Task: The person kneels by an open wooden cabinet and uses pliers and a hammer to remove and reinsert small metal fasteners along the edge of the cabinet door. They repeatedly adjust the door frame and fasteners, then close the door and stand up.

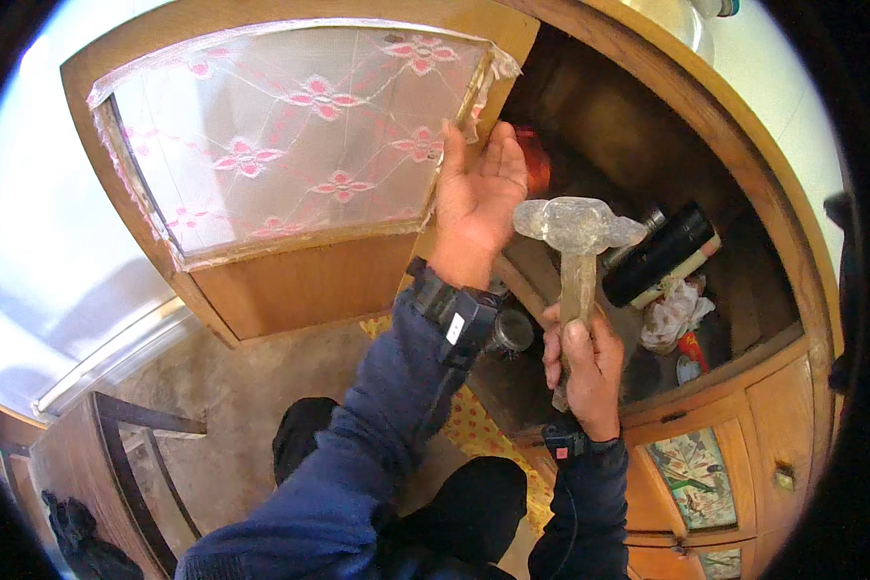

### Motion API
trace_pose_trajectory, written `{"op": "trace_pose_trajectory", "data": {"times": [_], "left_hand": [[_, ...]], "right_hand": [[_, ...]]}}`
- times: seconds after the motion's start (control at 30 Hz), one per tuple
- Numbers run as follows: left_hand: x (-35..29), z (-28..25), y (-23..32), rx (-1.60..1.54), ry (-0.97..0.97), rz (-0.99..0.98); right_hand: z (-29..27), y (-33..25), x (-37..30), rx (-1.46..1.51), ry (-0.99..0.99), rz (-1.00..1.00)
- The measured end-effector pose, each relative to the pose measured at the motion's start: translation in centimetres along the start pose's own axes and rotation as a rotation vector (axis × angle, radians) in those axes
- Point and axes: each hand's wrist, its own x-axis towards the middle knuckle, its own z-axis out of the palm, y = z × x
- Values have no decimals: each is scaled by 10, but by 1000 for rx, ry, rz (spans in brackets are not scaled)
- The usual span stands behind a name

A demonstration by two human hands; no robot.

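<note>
My right hand (594, 362) is closed around the wooden handle of a hammer (578, 227), whose worn grey head points up in front of the cabinet's dark inside. My left hand (478, 205) is at the free edge of the open wooden cabinet door (309, 280), palm showing, thumb and fingers stretched out and apart. The thumb lies by the door frame; whether the fingers press on the edge I cannot tell. A white curtain with pink flowers (321, 99) covers the door's panel, its rim frayed along the frame.
Inside the cabinet (667, 106) lie a black cylinder (659, 253), a crumpled white plastic bag (675, 314), a glass jar (509, 331) and a red object (534, 159). Painted panels (696, 478) decorate the lower front. A dark wooden stool (106, 483) stands at the lower left.
</note>
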Motion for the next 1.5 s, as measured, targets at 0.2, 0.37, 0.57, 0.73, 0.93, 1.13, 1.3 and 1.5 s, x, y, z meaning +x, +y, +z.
{"op": "trace_pose_trajectory", "data": {"times": [0.2,0.37,0.57,0.73,0.93,1.13,1.3,1.5], "left_hand": [[14,-5,-13,-10,-58,171],[17,-2,-16,59,-100,274],[20,3,-20,104,-35,298],[16,-6,-24,98,-80,293],[15,-7,-21,31,-153,208],[8,0,-26,20,-37,285],[4,3,-28,40,-29,297],[7,4,-28,31,-24,300]], "right_hand": [[-2,-9,16,-29,3,-10],[-1,-14,24,-114,5,-20],[5,-23,28,-211,9,-21],[2,-42,33,-627,37,-292],[12,-76,57,-950,38,-608],[29,-104,95,-1115,32,-813],[36,-124,103,-1137,21,-889],[38,-132,115,-1315,-17,-815]]}}
